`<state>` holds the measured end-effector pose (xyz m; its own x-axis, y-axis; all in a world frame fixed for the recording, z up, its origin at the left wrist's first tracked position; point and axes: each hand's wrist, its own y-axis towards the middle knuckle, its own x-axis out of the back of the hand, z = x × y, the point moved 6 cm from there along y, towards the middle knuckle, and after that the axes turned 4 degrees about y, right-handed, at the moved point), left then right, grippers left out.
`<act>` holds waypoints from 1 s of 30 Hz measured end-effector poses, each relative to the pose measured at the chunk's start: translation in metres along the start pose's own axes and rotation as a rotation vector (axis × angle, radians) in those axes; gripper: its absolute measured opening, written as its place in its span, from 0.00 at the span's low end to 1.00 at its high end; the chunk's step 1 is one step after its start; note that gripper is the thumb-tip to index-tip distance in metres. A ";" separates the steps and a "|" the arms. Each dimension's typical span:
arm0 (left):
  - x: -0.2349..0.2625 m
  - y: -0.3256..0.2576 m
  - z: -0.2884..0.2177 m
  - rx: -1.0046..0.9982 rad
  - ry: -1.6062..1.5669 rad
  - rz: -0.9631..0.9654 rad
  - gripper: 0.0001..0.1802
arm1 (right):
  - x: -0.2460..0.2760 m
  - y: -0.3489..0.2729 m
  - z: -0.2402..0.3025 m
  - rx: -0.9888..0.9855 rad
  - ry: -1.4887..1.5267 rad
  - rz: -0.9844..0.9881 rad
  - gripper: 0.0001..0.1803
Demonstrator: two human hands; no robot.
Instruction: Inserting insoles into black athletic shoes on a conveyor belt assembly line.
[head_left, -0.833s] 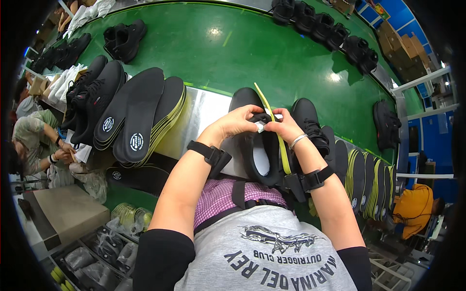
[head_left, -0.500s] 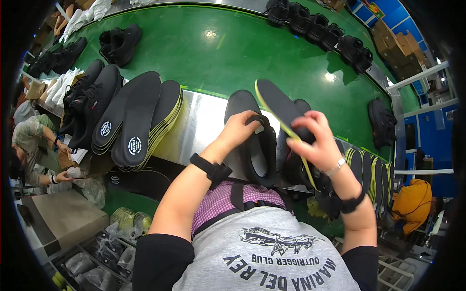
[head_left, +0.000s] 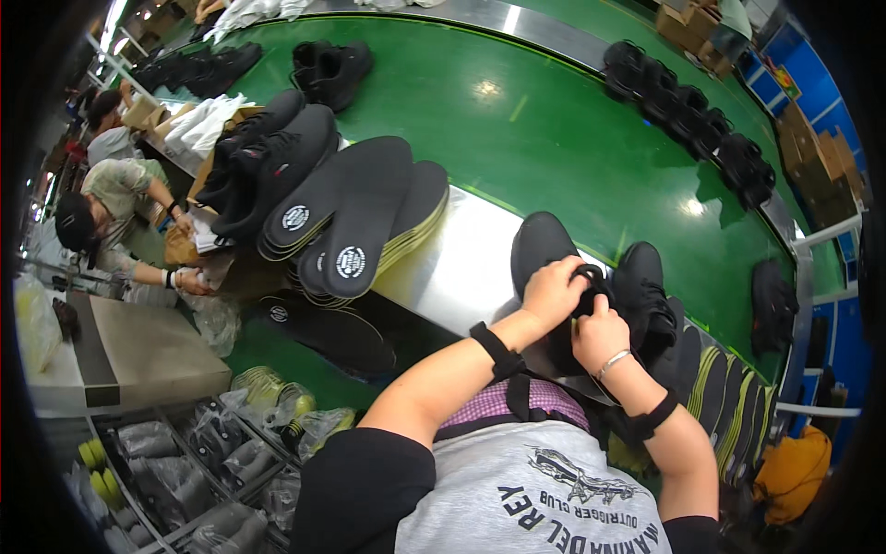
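Observation:
A black lace-up shoe (head_left: 543, 245) lies toe away on the metal edge in front of me. My left hand (head_left: 554, 294) is closed on its tongue and laces. My right hand (head_left: 600, 340) is curled at the shoe's opening, thumb up, close beside the left. Its fingertips are hidden, and what it grips cannot be made out. The inside of the shoe is covered by my hands. Just to the right stands a second black shoe (head_left: 641, 286).
Black insoles with yellow-green edges (head_left: 378, 198) are stacked at left, beside black shoes (head_left: 286, 166). More insoles (head_left: 729, 406) stand at right. Beyond runs a green conveyor belt (head_left: 461, 120) carrying shoes. A co-worker (head_left: 125, 203) sits far left; a divided crate (head_left: 185, 462) holds wrapped items.
The insole in my right hand has gone out of sight, and that hand has come down to the shoe beside my left. The view has shifted, so things appear farther right.

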<state>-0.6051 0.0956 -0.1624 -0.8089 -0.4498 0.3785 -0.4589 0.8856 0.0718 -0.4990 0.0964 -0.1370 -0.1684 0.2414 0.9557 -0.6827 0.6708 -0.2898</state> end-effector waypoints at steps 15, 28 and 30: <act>0.009 0.007 0.012 0.017 -0.028 0.002 0.13 | 0.045 -0.062 -0.002 0.129 -0.047 -0.003 0.09; 0.005 0.006 0.009 -0.020 -0.073 -0.014 0.13 | -0.035 0.031 -0.004 0.002 0.118 0.370 0.11; 0.009 0.003 0.011 -0.019 -0.060 -0.027 0.13 | -0.027 0.030 0.006 0.075 0.067 0.597 0.12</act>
<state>-0.6179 0.0932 -0.1685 -0.8171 -0.4797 0.3199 -0.4748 0.8746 0.0988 -0.5193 0.1065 -0.1711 -0.4939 0.6064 0.6232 -0.5328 0.3554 -0.7680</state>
